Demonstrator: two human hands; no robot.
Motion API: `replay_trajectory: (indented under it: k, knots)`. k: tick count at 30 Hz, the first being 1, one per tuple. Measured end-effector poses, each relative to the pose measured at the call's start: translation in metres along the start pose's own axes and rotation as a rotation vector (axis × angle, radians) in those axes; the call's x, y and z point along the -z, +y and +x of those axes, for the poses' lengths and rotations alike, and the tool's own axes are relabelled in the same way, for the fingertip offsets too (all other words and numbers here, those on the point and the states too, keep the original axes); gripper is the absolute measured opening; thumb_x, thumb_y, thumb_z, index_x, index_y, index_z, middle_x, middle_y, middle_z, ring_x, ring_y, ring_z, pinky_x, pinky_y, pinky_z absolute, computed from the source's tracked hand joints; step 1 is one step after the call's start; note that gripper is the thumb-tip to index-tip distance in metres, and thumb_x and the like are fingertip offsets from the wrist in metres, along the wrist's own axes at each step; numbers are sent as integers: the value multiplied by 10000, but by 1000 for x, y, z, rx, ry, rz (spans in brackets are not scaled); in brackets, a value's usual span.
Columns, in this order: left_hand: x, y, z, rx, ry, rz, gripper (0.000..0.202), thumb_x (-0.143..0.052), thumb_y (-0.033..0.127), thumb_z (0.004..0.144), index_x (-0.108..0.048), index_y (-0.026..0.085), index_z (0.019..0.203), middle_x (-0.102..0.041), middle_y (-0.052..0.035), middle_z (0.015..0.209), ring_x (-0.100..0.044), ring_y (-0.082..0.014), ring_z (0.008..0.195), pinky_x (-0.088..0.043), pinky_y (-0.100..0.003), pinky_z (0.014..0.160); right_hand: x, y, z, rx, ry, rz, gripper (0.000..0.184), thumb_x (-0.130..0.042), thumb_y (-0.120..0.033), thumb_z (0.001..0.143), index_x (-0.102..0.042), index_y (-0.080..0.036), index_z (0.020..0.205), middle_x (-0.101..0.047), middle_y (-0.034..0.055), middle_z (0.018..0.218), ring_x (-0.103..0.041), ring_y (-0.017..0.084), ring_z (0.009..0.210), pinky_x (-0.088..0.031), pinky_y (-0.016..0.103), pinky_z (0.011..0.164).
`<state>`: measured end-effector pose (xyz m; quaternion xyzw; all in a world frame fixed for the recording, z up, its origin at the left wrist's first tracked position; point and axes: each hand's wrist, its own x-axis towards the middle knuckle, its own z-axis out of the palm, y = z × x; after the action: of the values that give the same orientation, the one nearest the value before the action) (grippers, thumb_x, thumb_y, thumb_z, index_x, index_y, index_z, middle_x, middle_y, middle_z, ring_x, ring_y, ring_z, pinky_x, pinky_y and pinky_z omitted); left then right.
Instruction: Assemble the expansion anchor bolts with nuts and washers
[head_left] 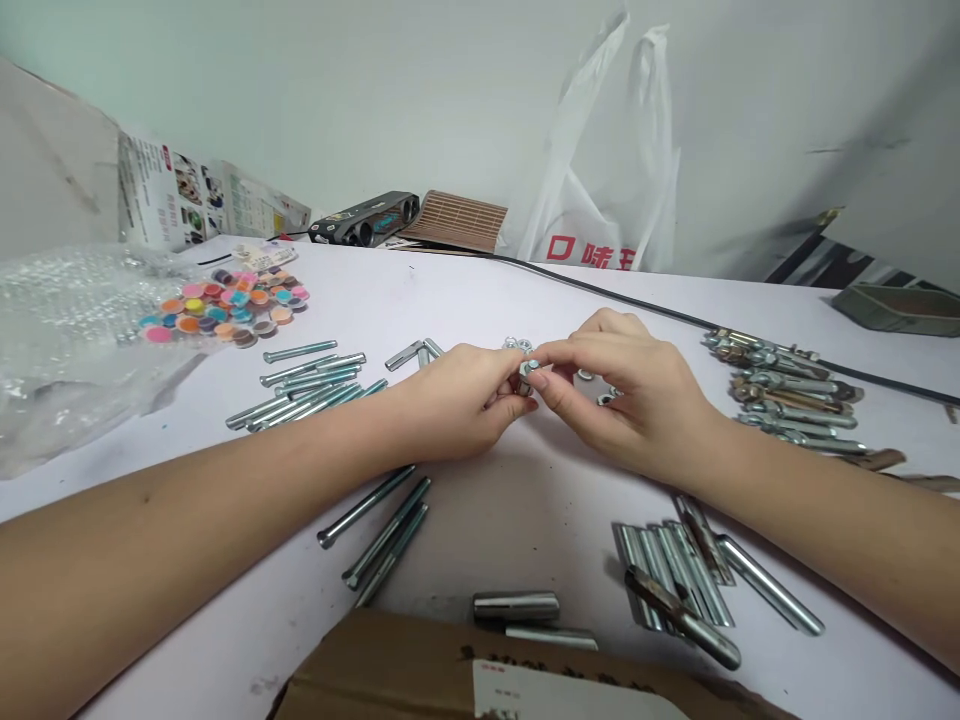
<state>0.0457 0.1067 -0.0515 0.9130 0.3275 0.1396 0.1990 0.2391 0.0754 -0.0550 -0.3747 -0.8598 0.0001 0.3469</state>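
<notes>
Over the middle of the table, my left hand (469, 398) is closed around an expansion bolt, most of which its fingers hide. At the bolt's end, a small metal nut (526, 374) shows between the two hands. My right hand (634, 385) pinches this nut with thumb and forefinger. Loose nuts and washers (517, 344) lie just behind the fingers, partly covered. Two metal sleeves (405, 355) rest beyond my left wrist. Long cone-ended bolts (315, 385) lie in a loose group to the left, with several more bolts (386, 530) below my left forearm.
Assembled expansion bolts (799, 400) lie at right, beside a black cable (615, 292). Sleeves (675, 575) sit below my right forearm. A cardboard box (390, 665) occupies the near edge. Coloured discs (225, 305) and bubble wrap (67, 340) are left; a plastic bag (600, 190) stands behind.
</notes>
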Motion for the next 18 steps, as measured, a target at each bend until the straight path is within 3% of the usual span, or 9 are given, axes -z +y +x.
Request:
replay_trajectory:
  k: [9, 14, 18]
  knots:
    - [-4, -4, -2, 40, 60, 24, 181, -439, 307, 888, -558, 172, 868, -589, 12, 714, -485, -115, 609, -334, -244, 578, -2, -6, 0, -65, 45, -102, 116, -616, -330, 854, -612, -222, 813, -624, 18, 695, -525, 190, 750, -390, 387, 804]
    - [-5, -4, -4, 30, 87, 45, 170, -467, 291, 872, -565, 174, 946, -646, -10, 828, -565, -139, 718, -363, -253, 628, 1, -3, -2, 20, 31, -46, 282, -637, -342, 851, -607, -220, 1103, -674, 25, 839, -525, 199, 833, -377, 386, 846]
    - [-5, -1, -5, 32, 101, -17, 231, -453, 382, 917, -577, 188, 931, -639, 12, 791, -561, -122, 703, -374, -242, 634, -1, -3, -2, 57, 32, -79, 144, -586, -295, 888, -650, -231, 1001, -668, 26, 777, -506, 196, 790, -380, 380, 806]
